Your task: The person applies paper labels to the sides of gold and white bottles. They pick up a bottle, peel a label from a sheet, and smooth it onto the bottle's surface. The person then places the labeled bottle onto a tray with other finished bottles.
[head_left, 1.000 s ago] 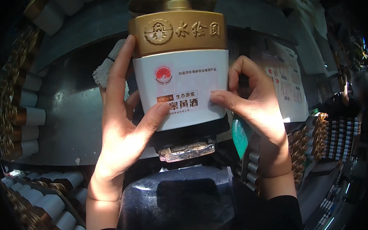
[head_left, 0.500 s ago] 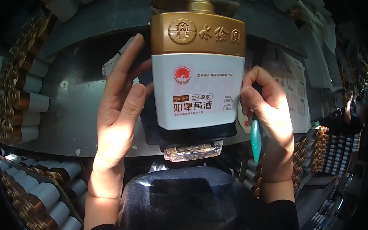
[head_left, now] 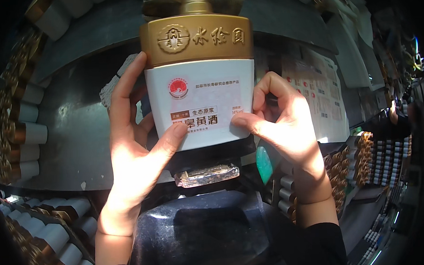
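Observation:
A flat white bottle point(head_left: 210, 96) with a gold shoulder and neck stands tilted in front of me, its printed face toward me. My left hand point(head_left: 133, 147) holds its left side, thumb on the lower front and fingers along the edge, partly hidden behind. On the other side my right hand point(head_left: 289, 120) grips the lower right edge, with its thumb pressed on the front by the small print. A green, leaf-shaped flat piece point(head_left: 264, 165) hangs below my right palm; what keeps it there is hidden. Under the bottle is a dark support, mostly covered.
Sheets of printed labels point(head_left: 316, 89) lie on the metal table point(head_left: 71, 141) at right. A greyish cloth point(head_left: 110, 90) sits behind my left hand. Below the bottle are a clear block point(head_left: 207, 175) and a dark rounded object point(head_left: 203, 230). Rows of similar bottles point(head_left: 51, 234) line both sides.
The bottle has shifted left in view. My left hand has closed on it, its thumb now on the front. My right thumb has moved onto the front, and the green piece shows broader.

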### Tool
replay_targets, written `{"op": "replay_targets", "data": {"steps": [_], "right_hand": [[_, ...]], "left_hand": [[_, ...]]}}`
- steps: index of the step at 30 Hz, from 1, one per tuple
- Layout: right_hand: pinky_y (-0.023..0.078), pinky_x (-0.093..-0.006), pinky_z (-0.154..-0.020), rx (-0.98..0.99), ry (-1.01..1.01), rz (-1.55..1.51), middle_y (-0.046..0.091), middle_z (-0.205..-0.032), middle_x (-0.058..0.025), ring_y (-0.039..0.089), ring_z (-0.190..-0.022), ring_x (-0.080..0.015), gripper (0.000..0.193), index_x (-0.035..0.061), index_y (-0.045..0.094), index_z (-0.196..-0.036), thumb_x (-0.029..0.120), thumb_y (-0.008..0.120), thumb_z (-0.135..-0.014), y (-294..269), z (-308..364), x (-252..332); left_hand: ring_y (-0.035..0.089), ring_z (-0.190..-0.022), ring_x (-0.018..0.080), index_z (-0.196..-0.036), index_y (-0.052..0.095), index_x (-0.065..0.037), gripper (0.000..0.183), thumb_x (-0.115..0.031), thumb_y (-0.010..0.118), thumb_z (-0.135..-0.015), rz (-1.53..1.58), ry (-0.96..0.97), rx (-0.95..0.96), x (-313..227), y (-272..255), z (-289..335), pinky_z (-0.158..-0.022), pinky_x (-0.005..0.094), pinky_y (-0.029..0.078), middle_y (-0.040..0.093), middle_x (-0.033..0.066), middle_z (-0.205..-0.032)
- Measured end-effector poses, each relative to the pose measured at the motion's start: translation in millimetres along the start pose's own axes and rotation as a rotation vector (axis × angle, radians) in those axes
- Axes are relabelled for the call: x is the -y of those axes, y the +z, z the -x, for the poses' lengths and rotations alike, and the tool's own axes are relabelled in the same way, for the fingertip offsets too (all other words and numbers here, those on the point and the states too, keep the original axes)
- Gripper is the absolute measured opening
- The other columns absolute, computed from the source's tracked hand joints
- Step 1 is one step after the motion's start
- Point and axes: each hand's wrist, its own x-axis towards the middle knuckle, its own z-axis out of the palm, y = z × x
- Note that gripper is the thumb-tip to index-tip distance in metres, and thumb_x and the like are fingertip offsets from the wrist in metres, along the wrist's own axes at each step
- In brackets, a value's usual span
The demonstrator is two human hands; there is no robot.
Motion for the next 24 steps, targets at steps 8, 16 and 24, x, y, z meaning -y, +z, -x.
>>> {"op": "replay_targets", "data": {"steps": [8, 16, 24], "right_hand": [[0.04, -0.0185, -0.057, -0.012, -0.006, 0.04, 0.053, -0.07, 0.0021, 0.046, -0.064, -0.0023, 0.033, 0.0066, 0.048, -0.079, 0.01, 0.081, -0.076, 5, -1, -1], [0.039, -0.0175, -0.061, -0.017, -0.02, -0.124, 0.056, -0.073, 0.0016, 0.05, -0.067, -0.0028, 0.025, 0.0052, 0.049, -0.08, 0.01, 0.074, -0.084, 9, -1, -1], [0.049, -0.0206, -0.065, -0.321, -0.16, -0.302, 0.059, -0.078, -0.0005, 0.059, -0.065, -0.0084, 0.031, 0.0044, 0.059, -0.104, 0.034, 0.062, -0.095, -68, -30, -5]], "left_hand": [[0.037, -0.135, 0.0266, -0.149, 0.028, -0.006, 0.082, -0.014, 0.075, -0.081, 0.013, 0.037, 0.071, 1, -7, 1, -0.108, 0.049, 0.042, 0.031, 0.0136, -0.148], [0.034, -0.137, 0.0298, -0.151, 0.025, -0.01, 0.087, -0.016, 0.075, -0.08, 0.005, 0.031, 0.05, -1, -5, 1, -0.104, 0.0481, 0.045, 0.029, 0.0153, -0.149], [0.035, -0.136, 0.0298, -0.15, 0.027, -0.011, 0.086, -0.016, 0.076, -0.08, 0.033, 0.084, 0.143, 5, -13, -5, -0.103, 0.0483, 0.045, 0.032, 0.0173, -0.147]]}}
